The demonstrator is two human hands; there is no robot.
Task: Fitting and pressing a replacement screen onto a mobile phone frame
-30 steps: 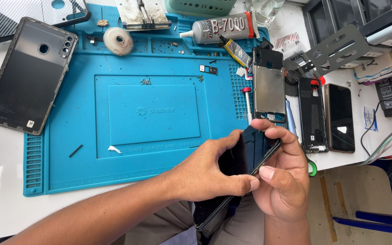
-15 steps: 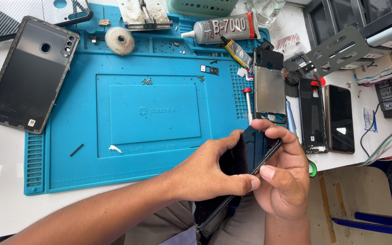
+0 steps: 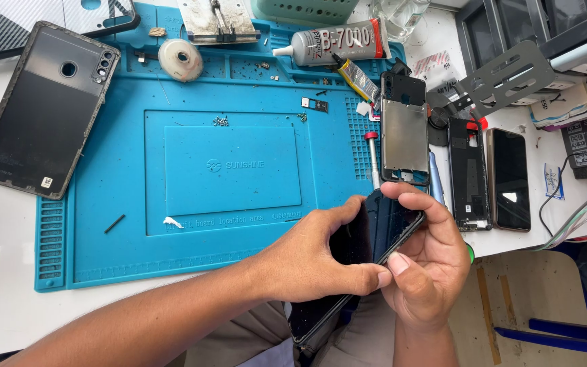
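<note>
Both of my hands hold a black phone (image 3: 382, 228) tilted on edge just off the front right corner of the blue work mat (image 3: 191, 170). My left hand (image 3: 307, 261) wraps it from the left, thumb along its lower edge. My right hand (image 3: 426, 261) grips its right edge, forefinger curled over the top corner. The phone's lower end (image 3: 314, 323) pokes out below my left hand, over my lap.
A dark phone back cover (image 3: 42, 112) lies at the mat's left. A metal-plated phone frame (image 3: 404, 132), a red-tipped screwdriver (image 3: 373, 160), two more phones (image 3: 487, 177), a glue tube (image 3: 341, 44), a tape roll (image 3: 180, 60) and small screws (image 3: 221, 121) lie beyond my hands.
</note>
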